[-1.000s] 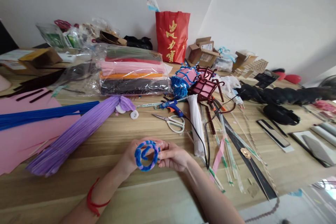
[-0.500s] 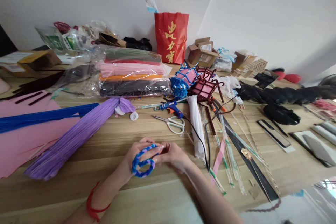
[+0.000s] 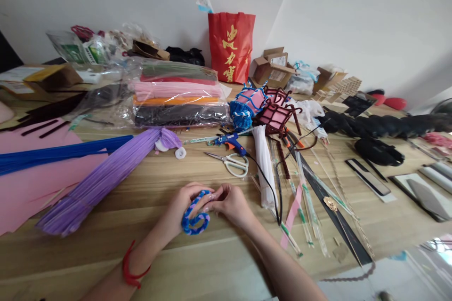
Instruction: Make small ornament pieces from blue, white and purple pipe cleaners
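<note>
A twisted blue and lilac pipe cleaner strand point(image 3: 196, 231), bent into a curl, hangs from my left hand point(image 3: 181, 204). That hand is closed around its upper part, and a red cord sits on the wrist. My right hand point(image 3: 229, 204) meets the left one at the fingertips, its thumb and fingers pinched at the strand's far end. What exactly lies between those fingertips is hidden. Beyond the hands lie white-handled scissors point(image 3: 236, 165) and a blue glue gun point(image 3: 231, 142). To the left rests a bundle of purple pipe cleaners point(image 3: 102, 181).
White pipe cleaners point(image 3: 264, 169) and the glue gun's black cable lie right of the hands, beside glue sticks point(image 3: 309, 216). Farther back are bagged coloured pipe cleaners point(image 3: 176, 89), pink lantern-like shapes point(image 3: 273, 117) and a red bag point(image 3: 231, 47). Pink sheets point(image 3: 21, 197) cover the left side.
The curled strand has shifted slightly right and turned a little in my left hand. Both hands stay together at the fingertips, and the view has tilted slightly.
</note>
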`<state>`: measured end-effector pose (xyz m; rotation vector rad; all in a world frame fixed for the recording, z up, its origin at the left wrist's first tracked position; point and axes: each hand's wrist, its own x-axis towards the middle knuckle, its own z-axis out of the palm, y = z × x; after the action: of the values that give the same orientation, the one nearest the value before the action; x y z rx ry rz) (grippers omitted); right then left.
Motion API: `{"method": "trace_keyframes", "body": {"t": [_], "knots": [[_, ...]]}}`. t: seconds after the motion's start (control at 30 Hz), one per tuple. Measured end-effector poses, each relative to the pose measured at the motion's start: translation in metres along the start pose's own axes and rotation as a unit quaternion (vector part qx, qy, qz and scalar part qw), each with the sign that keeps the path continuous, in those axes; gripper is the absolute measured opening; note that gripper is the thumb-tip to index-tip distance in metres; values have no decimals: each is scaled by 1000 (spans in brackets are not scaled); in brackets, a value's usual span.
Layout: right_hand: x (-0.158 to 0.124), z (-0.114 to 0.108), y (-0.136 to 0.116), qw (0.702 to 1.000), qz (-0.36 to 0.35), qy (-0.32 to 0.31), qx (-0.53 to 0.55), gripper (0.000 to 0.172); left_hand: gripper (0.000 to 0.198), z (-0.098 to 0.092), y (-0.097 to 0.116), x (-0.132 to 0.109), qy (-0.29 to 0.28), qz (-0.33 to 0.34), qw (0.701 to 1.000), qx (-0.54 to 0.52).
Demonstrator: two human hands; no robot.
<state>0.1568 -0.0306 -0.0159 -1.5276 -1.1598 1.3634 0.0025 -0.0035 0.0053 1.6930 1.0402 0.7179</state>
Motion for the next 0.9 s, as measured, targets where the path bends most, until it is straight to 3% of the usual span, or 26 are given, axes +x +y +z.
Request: {"method": "trace_keyframes", "body": {"t": [0.17,0.43,0.73,0.9], "knots": [[-4,1,-6,996,-12,45,-72,38,20,3,1,-4,-1,-14,1000,11],[-4,-1,-7,989,-37,64,-125,35,21,6,-5,-3,-6,-25,999,41],[0,-7,-3,992,-93,30,-86,47,32,0,-14,-3,-71,-40,996,-23],[3,-11,3,995,-44,-52,69,45,32,-4,-5,-4,-75,-45,994,-64]]}}
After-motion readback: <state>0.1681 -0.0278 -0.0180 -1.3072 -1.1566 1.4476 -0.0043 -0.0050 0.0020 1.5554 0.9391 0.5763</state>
